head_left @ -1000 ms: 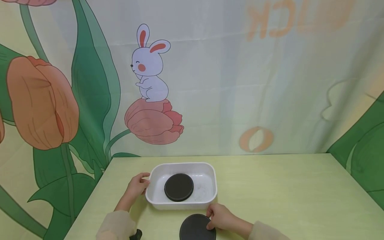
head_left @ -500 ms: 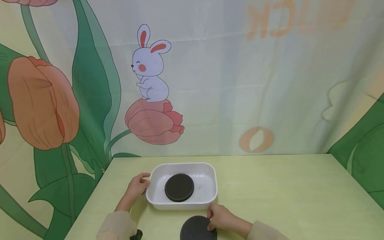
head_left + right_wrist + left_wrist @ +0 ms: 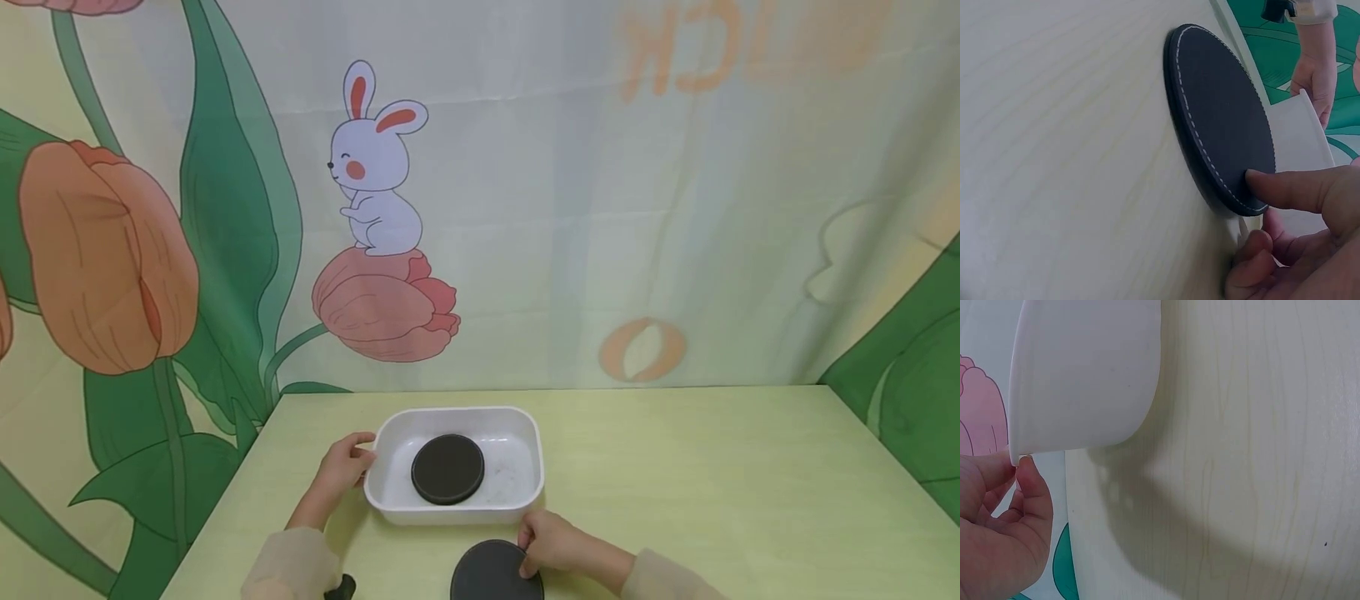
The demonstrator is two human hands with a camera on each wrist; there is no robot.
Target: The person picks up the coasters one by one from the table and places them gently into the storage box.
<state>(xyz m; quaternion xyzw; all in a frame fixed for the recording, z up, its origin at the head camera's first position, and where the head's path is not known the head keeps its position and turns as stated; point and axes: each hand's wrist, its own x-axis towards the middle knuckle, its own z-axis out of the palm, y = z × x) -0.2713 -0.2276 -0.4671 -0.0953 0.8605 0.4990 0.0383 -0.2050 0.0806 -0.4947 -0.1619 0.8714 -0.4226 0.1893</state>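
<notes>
Where the head view shows the lower left of the frame, left hand [image 3: 341, 465] at the left end of the white tray [image 3: 384, 492], thumb and fingers pinching the rim there, grip narrow; in the left wrist view the same pinch at the lower left, fingertips [image 3: 1022, 464] on the tray's corner edge [image 3: 1085, 375], pale wood desk [image 3: 1241, 456] filling the right of that frame. Inside the tray, lower centre of the head view, one black round coaster [image 3: 447, 469] lying flat on the tray floor. Just below and right of the tray, near the bottom edge, a second black coaster [image 3: 491, 573] flat on the desk [image 3: 712, 467], touched at its right edge by the right hand [image 3: 551, 542]. In the right wrist view, that stitched coaster [image 3: 1222, 112] at upper centre, thumb [image 3: 1297, 187] pressing on its top near the rim, other fingers curled at the edge beneath, grip narrow on the coaster.
</notes>
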